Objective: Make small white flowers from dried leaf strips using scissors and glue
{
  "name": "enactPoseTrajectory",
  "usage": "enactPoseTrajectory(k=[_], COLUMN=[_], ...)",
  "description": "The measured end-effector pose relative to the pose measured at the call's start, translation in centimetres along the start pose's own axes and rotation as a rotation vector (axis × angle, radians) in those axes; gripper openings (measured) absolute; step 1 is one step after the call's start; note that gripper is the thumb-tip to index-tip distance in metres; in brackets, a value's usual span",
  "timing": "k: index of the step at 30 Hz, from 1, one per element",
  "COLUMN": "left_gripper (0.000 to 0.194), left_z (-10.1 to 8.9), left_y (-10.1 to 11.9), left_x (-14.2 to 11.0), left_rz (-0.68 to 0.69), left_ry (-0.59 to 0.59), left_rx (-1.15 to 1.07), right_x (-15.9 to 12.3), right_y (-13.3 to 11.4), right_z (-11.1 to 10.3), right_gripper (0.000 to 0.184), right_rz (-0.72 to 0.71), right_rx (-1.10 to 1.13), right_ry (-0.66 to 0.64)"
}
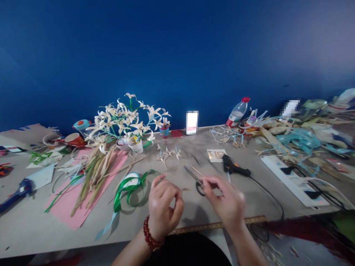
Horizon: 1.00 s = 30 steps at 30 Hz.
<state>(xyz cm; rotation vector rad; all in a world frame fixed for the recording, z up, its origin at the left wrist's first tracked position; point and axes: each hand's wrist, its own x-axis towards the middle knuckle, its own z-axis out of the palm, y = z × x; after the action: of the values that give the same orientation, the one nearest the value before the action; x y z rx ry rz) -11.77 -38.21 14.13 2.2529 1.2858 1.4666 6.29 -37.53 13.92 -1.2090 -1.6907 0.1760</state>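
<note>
My left hand (166, 207), with a red bead bracelet at the wrist, is closed with its fingers curled towards the thumb. A small tan sliver (186, 189) shows by its fingertips; whether it is gripped I cannot tell. In a pinch of thumb and forefinger, my right hand (226, 201) appears to hold a thin pale stick (196, 171) pointing up and left. Scissors (199, 187) with black handles lie just beyond that hand. Green ribbon (120, 192) curls on the table left of my left hand. Several loose white flowers (166, 152) lie farther back.
White flowers (130, 118) stand in cups at the back. Dried stalks (91, 177) rest on pink paper (68, 208). A black glue gun (235, 168) trails its cord to the right, near a white power strip (294, 181). A blue glue gun (20, 192) lies far left.
</note>
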Motion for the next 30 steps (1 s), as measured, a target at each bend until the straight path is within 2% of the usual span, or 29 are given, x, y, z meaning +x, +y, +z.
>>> enactPoseTrajectory(k=[2,5,7,9,13,16,19,21,26,28,30], left_gripper=[0.017,0.017,0.017,0.018,0.018,0.019,0.018,0.018,0.018,0.017,0.017], left_z=[0.1,0.3,0.4,0.4,0.3,0.2,0.1,0.1,0.7,0.7,0.5], left_y=[-0.1,-0.2,-0.2,-0.1,0.0,-0.2,-0.6,-0.8,-0.7,-0.6,-0.7], left_x=[0.0,0.0,0.0,0.0,-0.1,-0.3,-0.4,-0.5,-0.3,-0.4,-0.6], left_rz=[-0.012,-0.010,-0.008,-0.006,0.004,0.014,0.004,0.000,0.003,0.003,-0.002], left_ry=[-0.007,-0.021,-0.019,-0.014,-0.012,0.014,0.052,0.057,0.037,0.029,0.028], left_rx=[-0.001,-0.021,-0.029,-0.021,0.007,0.011,0.017,0.026,0.004,0.008,0.022], right_x=[-0.1,-0.2,-0.3,-0.3,-0.2,-0.4,-0.7,-0.9,-0.8,-0.5,-0.5], right_y=[0.1,-0.7,-1.5,-2.1,-1.9,-0.6,0.8,1.1,-1.2,-1.8,-1.5], right_z=[-0.4,-0.1,0.7,1.5,2.2,1.6,0.5,0.0,1.1,1.9,2.1], right_gripper=[0.012,0.019,0.014,0.007,0.011,0.010,0.009,0.008,0.013,0.005,0.008], right_rz=[0.037,0.019,0.004,-0.005,-0.045,-0.066,-0.043,-0.020,-0.017,-0.035,-0.046], right_rx=[0.016,0.119,0.163,0.183,0.192,0.127,-0.013,-0.051,0.102,0.122,0.104], right_ry=[0.002,-0.164,-0.232,-0.221,-0.186,-0.156,-0.020,0.020,-0.195,-0.203,-0.193])
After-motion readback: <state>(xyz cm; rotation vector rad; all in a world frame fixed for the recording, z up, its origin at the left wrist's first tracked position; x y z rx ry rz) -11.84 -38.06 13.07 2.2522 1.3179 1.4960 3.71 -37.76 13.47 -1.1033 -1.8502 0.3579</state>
